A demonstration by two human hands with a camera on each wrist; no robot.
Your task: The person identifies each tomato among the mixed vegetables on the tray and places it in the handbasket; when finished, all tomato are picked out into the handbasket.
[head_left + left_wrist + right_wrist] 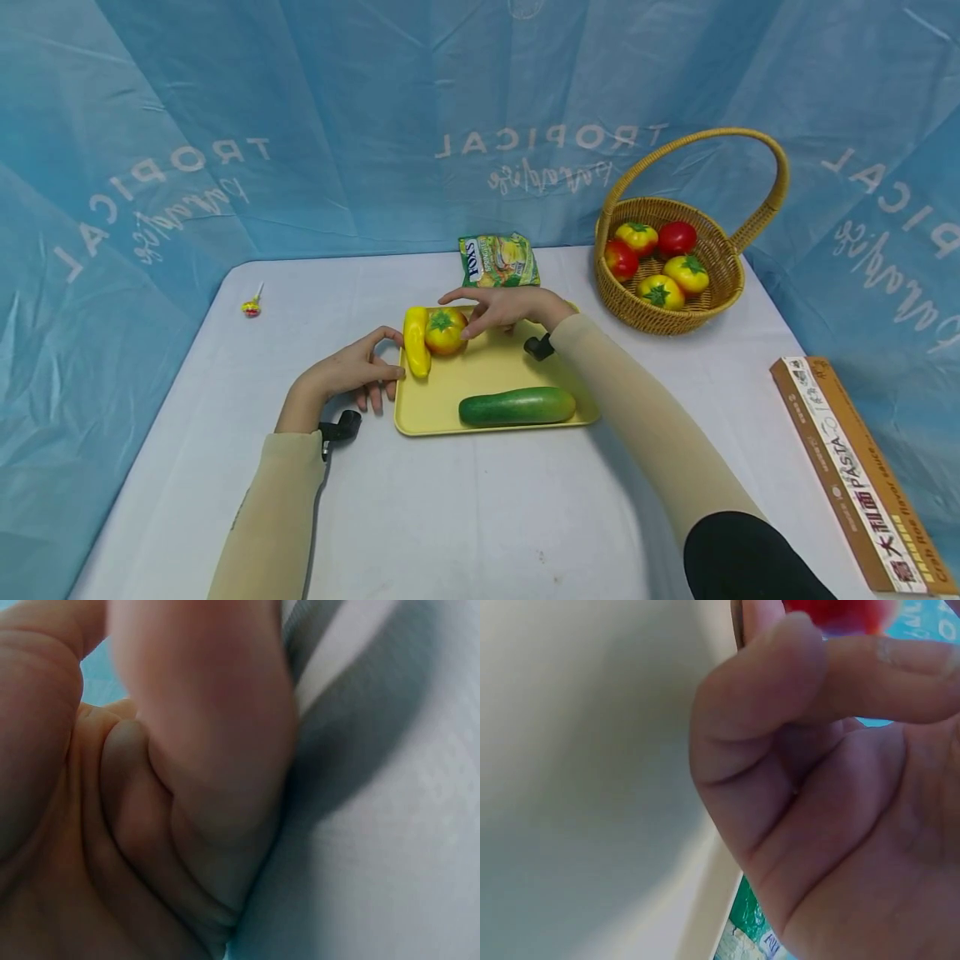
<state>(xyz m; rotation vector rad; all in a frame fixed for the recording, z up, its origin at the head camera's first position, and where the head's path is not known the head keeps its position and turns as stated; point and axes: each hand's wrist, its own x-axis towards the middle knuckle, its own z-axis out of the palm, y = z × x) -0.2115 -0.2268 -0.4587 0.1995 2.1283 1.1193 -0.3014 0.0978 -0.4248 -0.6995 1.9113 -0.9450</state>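
Observation:
My left hand [352,371] is at the left rim of a yellow tray [495,375], its index finger and thumb spread apart beside a toy banana [416,342]. Its other fingers bend toward the table in the left wrist view. Against the banana's right side sits a red-and-yellow toy tomato [446,332] with a green top. From behind the tray, my right hand [506,307] reaches over, thumb at the tomato's right side and index finger extended past its back. A red blur of the tomato [847,615] shows beyond its fingers. A green cucumber [517,407] lies along the tray's front.
A green snack bag [498,260] lies behind the tray. At the back right stands a wicker basket [667,321] with a tall handle and several toy tomatoes. A long pasta box [862,475] lies at the right edge, a lollipop [252,307] at the left.

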